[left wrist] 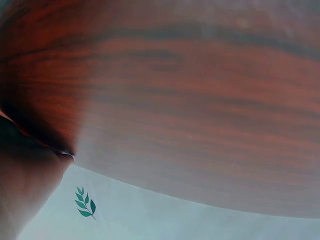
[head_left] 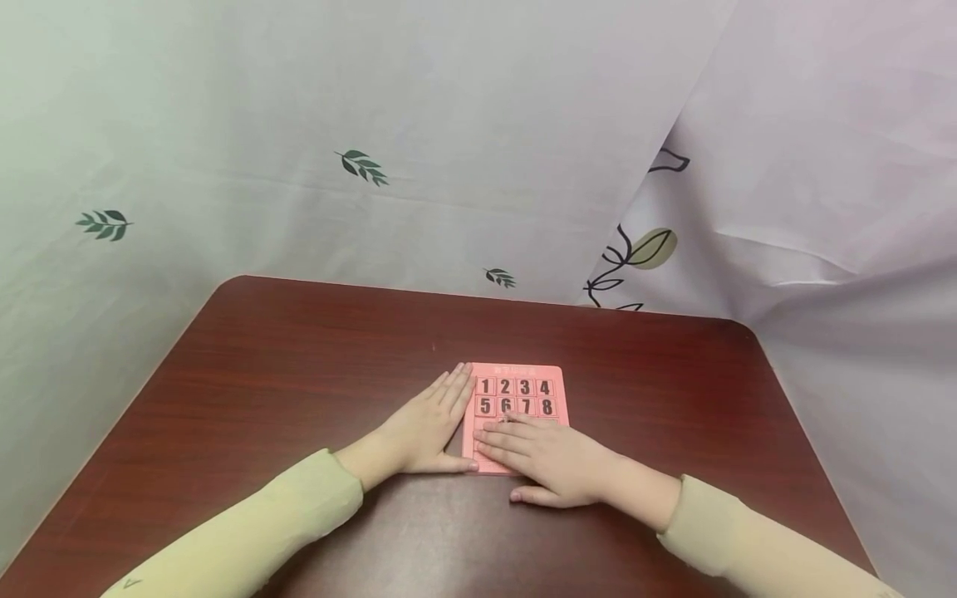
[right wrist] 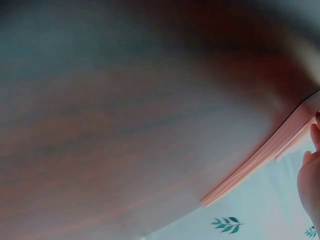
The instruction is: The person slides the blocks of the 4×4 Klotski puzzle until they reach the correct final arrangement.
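Observation:
A pink sliding number puzzle (head_left: 516, 397) lies flat on the table in the head view. Its top two rows read 1 to 8; the rows below are mostly covered. Along the puzzle's left edge rests my left hand (head_left: 429, 423), fingers straight and thumb at the near left corner. My right hand (head_left: 557, 461) lies over the lower rows with its fingers extended, thumb apart on the near side. The right wrist view shows the puzzle's side edge (right wrist: 260, 157) and part of the right hand (right wrist: 309, 177). Only a bit of the left hand (left wrist: 30, 185) appears in the left wrist view.
The dark red wooden table (head_left: 299, 357) has rounded far corners. Behind it hangs a pale curtain (head_left: 449, 124) with green leaf prints, and another pale cloth (head_left: 837, 208) with a plant pattern hangs at the right.

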`<state>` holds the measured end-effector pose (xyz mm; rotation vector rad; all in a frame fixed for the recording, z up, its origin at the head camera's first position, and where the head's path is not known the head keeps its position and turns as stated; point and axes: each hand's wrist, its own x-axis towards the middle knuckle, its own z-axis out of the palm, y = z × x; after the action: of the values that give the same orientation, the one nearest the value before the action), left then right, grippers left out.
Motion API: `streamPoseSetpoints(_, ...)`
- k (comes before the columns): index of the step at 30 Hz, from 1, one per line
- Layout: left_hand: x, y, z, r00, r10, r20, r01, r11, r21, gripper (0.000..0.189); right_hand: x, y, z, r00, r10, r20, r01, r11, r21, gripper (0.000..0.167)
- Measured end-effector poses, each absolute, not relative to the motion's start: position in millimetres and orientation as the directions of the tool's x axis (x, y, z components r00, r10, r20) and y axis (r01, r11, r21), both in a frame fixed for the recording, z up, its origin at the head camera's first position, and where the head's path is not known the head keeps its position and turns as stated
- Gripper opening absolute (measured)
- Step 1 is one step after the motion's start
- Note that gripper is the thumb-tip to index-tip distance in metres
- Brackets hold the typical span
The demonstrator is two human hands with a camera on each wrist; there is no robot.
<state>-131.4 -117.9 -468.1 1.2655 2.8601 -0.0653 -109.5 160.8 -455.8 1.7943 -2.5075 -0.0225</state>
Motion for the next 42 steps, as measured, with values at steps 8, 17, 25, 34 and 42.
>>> streamPoseSetpoints(8, -132, -119, -468, -0.668, 0.744, -0.020, 0.744, 0.667, -0.036, 0.119, -124, 158, -453, -0.354, -0.933, 0.060, -0.934, 0.356, 0.032, 0.067)
streamPoseSetpoints(17, -132, -117, -466, -0.668, 0.744, -0.021, 0.744, 0.667, -0.034, 0.119, -121, 175, -450, -0.416, -0.902, 0.114, -0.909, 0.417, -0.012, 0.065)
streamPoseSetpoints(25, -133, -117, -469, -0.666, 0.746, -0.016, 0.746, 0.665, -0.035, 0.120, -104, 199, -455, -0.387, -0.904, 0.182, -0.919, 0.394, 0.000, 0.070)
streamPoseSetpoints(34, -133, -117, -471, -0.672, 0.740, -0.028, 0.740, 0.672, -0.019, 0.120, -95, 197, -461, -0.315, -0.935, 0.164, -0.942, 0.329, 0.064, 0.072)
streamPoseSetpoints(42, -134, -118, -470, -0.666, 0.746, -0.008, 0.746, 0.665, -0.030, 0.119, -96, 190, -458, -0.306, -0.938, 0.165, -0.944, 0.321, 0.072, 0.071)
